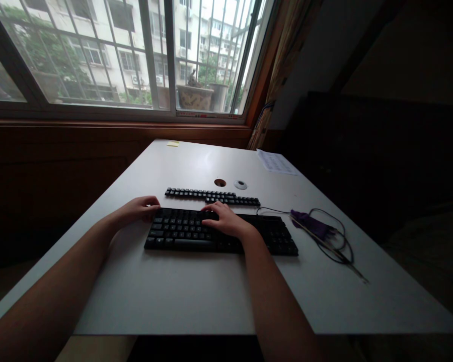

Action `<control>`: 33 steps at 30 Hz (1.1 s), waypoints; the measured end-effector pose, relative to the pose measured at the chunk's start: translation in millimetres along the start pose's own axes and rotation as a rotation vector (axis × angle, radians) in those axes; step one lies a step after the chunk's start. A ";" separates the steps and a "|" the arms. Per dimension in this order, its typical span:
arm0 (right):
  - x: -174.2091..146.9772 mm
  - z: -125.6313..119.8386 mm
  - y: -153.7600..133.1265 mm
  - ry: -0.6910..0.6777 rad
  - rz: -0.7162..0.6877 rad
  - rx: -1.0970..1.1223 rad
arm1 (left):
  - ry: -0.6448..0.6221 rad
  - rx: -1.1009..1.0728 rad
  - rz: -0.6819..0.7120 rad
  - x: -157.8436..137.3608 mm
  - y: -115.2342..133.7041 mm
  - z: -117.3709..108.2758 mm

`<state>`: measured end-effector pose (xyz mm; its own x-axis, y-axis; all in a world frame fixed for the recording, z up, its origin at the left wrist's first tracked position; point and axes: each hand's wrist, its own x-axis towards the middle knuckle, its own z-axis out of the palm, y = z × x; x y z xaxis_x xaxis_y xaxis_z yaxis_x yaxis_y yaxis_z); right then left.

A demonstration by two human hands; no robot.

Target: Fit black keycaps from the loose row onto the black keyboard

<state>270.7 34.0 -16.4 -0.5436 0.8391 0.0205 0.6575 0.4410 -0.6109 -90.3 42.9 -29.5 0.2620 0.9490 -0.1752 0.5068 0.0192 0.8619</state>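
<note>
A black keyboard [186, 227] lies flat on the white table in front of me. At its far left corner is my left hand [143, 207], with curled fingers closed against the corner. My right hand [226, 220] reaches over the middle of the keyboard. Its thumb and fingers are apart, with the fingertips at the far rows; I see nothing held in them. Just behind the keyboard, loose black keycaps stand in two lines, a longer one [196, 193] to the left and a shorter one [237, 200] to the right. My right hand and forearm hide part of the keys.
Right of the keyboard lie a purple cloth [312, 224], a thin stick [340, 253] and a looped black cable [352, 251]. Farther back are a cable hole [220, 183], its round cover [240, 185], a printed sheet [276, 162] and a yellow note [172, 144].
</note>
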 end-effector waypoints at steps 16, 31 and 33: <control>-0.6 0.0 0.6 0.005 -0.007 0.009 | 0.006 -0.005 0.001 -2.2 5.3 0.9; -0.3 -0.9 0.8 0.001 -0.015 0.008 | -0.001 0.009 -0.003 -1.3 3.3 0.9; 0.1 -0.5 1.6 0.005 -0.019 0.000 | 0.005 0.019 -0.007 -1.5 4.5 1.3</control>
<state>271.9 35.0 -17.0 -0.5529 0.8325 0.0362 0.6476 0.4566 -0.6101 -87.4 41.1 -26.0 0.2542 0.9505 -0.1786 0.5240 0.0199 0.8515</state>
